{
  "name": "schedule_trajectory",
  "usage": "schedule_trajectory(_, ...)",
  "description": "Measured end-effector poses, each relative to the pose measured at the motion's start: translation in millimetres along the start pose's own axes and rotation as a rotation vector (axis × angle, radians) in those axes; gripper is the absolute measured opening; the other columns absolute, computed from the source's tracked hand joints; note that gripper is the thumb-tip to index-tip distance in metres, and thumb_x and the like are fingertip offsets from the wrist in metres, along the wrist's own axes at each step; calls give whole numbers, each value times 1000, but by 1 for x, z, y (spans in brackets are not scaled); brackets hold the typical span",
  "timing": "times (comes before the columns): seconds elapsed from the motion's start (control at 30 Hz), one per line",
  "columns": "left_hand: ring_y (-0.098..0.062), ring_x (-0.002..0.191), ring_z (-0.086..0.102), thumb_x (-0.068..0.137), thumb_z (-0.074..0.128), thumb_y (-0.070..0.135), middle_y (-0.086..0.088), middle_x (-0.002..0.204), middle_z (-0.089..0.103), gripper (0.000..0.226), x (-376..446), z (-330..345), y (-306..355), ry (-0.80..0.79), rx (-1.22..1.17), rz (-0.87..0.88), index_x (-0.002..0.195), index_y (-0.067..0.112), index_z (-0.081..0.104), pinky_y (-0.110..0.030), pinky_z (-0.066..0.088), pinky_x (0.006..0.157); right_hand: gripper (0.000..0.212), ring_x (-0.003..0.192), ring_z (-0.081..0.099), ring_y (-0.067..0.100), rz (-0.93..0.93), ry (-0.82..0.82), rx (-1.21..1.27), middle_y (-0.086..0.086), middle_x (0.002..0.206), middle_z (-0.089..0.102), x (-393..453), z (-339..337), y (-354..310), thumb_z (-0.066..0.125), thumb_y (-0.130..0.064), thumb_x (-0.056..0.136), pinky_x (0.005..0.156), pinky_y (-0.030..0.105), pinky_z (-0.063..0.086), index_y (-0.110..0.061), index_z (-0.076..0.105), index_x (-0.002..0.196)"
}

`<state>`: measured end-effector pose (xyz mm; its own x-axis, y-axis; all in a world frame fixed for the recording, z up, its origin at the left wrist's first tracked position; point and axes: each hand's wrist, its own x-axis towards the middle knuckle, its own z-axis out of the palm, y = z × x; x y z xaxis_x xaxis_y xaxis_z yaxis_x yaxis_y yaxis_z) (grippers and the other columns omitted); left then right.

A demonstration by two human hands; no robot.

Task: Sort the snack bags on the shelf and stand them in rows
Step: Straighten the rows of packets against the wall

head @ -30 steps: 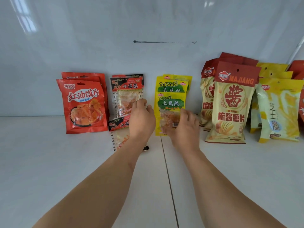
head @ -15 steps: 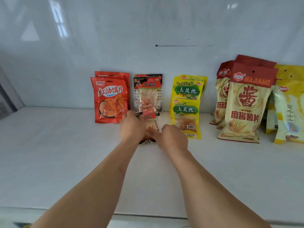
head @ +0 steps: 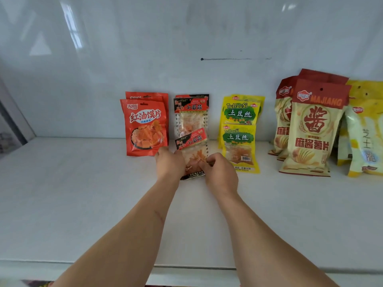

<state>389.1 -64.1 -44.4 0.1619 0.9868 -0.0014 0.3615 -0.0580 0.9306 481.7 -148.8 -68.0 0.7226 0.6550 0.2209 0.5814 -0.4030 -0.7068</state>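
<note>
We see a wide stretch of bare white shelf [head: 72,204] to the left of our arms and in front of the bags, running to the front edge at the bottom; the glossy back wall [head: 186,38] closes off the rear. Both hands grip the front clear bag [head: 193,150] with the red-and-black top, which stands tilted ahead of a matching bag [head: 191,114] that leans on the wall. Our left hand [head: 169,162] curls on its left edge, and our right hand [head: 220,172] pinches its lower right side. Just left stand two red bags [head: 145,127], one behind the other. Just right are yellow bags [head: 239,133] in a short row, the front one near our right hand. Well apart to the right stand tall cream bags [head: 310,131] with red tops, and pale yellow bags [head: 364,131] at the frame edge.
</note>
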Motion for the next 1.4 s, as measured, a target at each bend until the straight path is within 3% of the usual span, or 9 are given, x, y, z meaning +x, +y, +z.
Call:
schedule_trajectory(0.17, -40, 110, 60, 92, 42, 25, -16, 120, 65, 39, 12, 2, 1, -42, 1, 14, 126, 9, 54, -49, 53, 90, 24, 92, 61, 22, -35, 127, 228, -2, 98, 69, 11, 3, -4, 67, -38, 92, 72, 34, 44, -16, 63, 100)
schedule_trajectory(0.3, -33, 100, 62, 97, 43, 23, -8, 110, 67, 20, 22, 4, 4, -14, 9, 101, 109, 18, 59, -45, 55, 85, 23, 90, 61, 24, -37, 197, 261, -1, 95, 68, 31, 14, -14, 67, -37, 92, 71, 37, 44, -15, 62, 99)
schedule_trajectory(0.43, -31, 106, 60, 100, 45, 20, -10, 118, 65, 26, 35, 12, 0, 11, 78, 205, 118, 13, 63, -42, 52, 89, 23, 94, 60, 28, 19, 192, 56, 2, 98, 67, 54, 27, -19, 63, -40, 93, 65, 33, 34, -18, 60, 98)
schedule_trajectory(0.63, -32, 106, 60, 99, 48, 14, -13, 114, 68, 23, 45, 22, -7, -59, 156, 305, 111, 7, 67, -30, 42, 80, 36, 110, 52, 30, -23, 249, -304, 6, 114, 59, 70, 43, -13, 62, -52, 89, 88, 39, 38, -19, 67, 104)
schedule_trajectory(0.8, -32, 104, 61, 98, 48, 12, -14, 112, 67, 23, 56, 26, -8, -59, 176, 329, 111, 7, 67, -34, 47, 84, 42, 108, 53, 31, -13, 270, -264, 9, 113, 59, 78, 45, -18, 63, -54, 87, 85, 39, 39, -17, 64, 108)
schedule_trajectory(1.03, -29, 102, 59, 97, 47, 9, -13, 109, 67, 21, 55, 30, -8, -45, 199, 376, 102, 5, 67, -30, 43, 79, 47, 106, 57, 33, -56, 239, -180, 11, 115, 60, 77, 41, -13, 66, -51, 87, 78, 39, 42, -14, 61, 115)
schedule_trajectory(1.4, -31, 105, 58, 95, 47, 6, -14, 110, 65, 22, 54, 31, -10, -68, 216, 399, 102, 4, 68, -37, 47, 88, 40, 107, 60, 30, -98, 142, -315, 7, 115, 63, 74, 33, -8, 64, -47, 90, 78, 36, 45, -15, 59, 115)
